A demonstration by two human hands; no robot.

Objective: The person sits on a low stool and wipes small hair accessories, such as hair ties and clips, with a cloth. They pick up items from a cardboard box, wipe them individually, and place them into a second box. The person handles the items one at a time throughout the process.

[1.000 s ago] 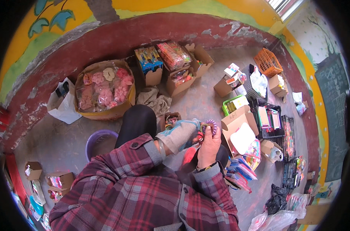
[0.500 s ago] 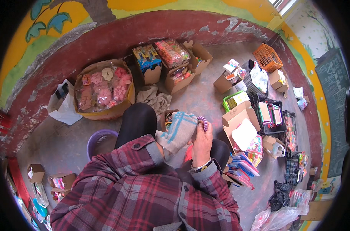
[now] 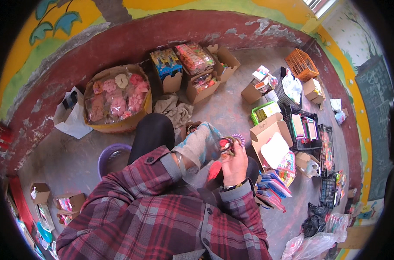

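A pale cloth with blue stripes [image 3: 199, 141] covers my left hand [image 3: 182, 162] from the wrist outward, so its fingers are hidden; the cloth is smeared by motion. Closed fingers of my right hand [image 3: 235, 168] hold a purple coiled hair tie [image 3: 240, 138], standing up at the fingertips. Beside it, between the two hands, is a small cluster of red and dark round pieces [image 3: 225, 145], too blurred to name surely. Behind the cloth, a small cardboard box [image 3: 191, 128] on the floor shows only in part.
A large box of bagged pink flower-like pieces [image 3: 119, 123] stands far left, near a purple basin [image 3: 105, 162]. Crumpled brown cloth [image 3: 173, 109] lies beside my knee. At right are an open carton [image 3: 270, 125], blue-pink packets [image 3: 272, 188] and black crates [image 3: 311, 121].
The cloth-covered hand has shifted and blurred. My right hand has turned and moved slightly right and down, and red and dark round pieces now show beside the purple hair tie.
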